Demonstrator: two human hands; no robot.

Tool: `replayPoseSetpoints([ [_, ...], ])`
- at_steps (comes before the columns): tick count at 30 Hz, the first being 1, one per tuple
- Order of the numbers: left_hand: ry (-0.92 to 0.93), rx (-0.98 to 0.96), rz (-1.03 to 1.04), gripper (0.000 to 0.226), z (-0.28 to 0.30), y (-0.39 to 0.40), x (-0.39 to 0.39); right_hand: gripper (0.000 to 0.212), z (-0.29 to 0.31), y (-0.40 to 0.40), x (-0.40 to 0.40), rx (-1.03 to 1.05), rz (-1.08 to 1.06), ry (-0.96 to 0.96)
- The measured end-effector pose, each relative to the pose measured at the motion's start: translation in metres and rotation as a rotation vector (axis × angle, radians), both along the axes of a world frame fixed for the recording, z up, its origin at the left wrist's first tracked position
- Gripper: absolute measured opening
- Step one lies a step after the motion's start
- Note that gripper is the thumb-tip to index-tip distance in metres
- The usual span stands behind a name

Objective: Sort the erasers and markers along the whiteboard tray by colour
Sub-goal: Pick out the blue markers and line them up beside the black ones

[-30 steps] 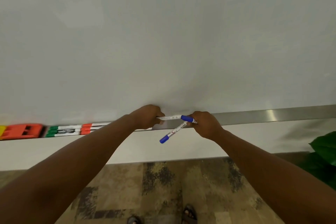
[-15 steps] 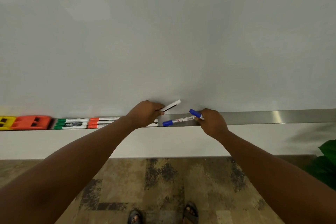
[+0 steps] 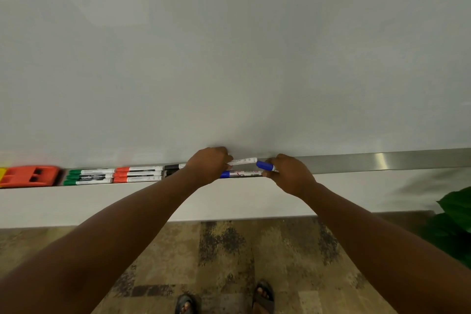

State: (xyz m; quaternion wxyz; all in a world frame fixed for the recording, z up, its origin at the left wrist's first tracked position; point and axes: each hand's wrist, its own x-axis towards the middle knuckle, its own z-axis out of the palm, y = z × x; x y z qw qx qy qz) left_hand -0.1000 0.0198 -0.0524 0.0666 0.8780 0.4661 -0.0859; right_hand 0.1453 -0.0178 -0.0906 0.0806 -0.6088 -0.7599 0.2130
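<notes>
Both blue-capped markers have dropped level onto the brushed-metal tray (image 3: pixel 382 162): left hand (image 3: pixel 209 164) curls around the upper marker (image 3: pixel 244 160), right hand (image 3: pixel 289 173) pinches the lower marker (image 3: pixel 242 174), its cap end leftward.

I have one head view only, looking forward and down, close to the whiteboard (image 3: pixel 229 46); its tray (image 3: pixel 382 160) crosses mid-frame, with floor (image 3: pixel 280 250) and my feet (image 3: pixel 263 296) at the bottom.
</notes>
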Motion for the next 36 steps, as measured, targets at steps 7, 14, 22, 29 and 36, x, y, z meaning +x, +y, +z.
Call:
replayPoseSetpoints([
  [7,0.072,0.024,0.008,0.028,-0.013,-0.002,0.013,0.035,0.003,-0.012,0.025,0.107,0.007,0.065],
  [14,0.072,-0.001,0.007,0.031,-0.016,-0.002,0.011,0.037,0.006,-0.002,0.015,0.254,0.075,-0.047],
  [22,-0.056,-0.033,0.100,0.030,-0.014,-0.001,-0.019,0.039,0.013,0.016,-0.021,0.378,0.215,-0.275],
  [29,-0.118,-0.044,0.128,0.040,-0.015,-0.004,-0.028,0.048,0.011,0.017,-0.044,0.353,0.273,-0.348],
  [36,-0.214,-0.056,0.110,0.040,-0.017,-0.005,-0.037,0.048,0.010,0.016,-0.052,0.348,0.275,-0.366],
])
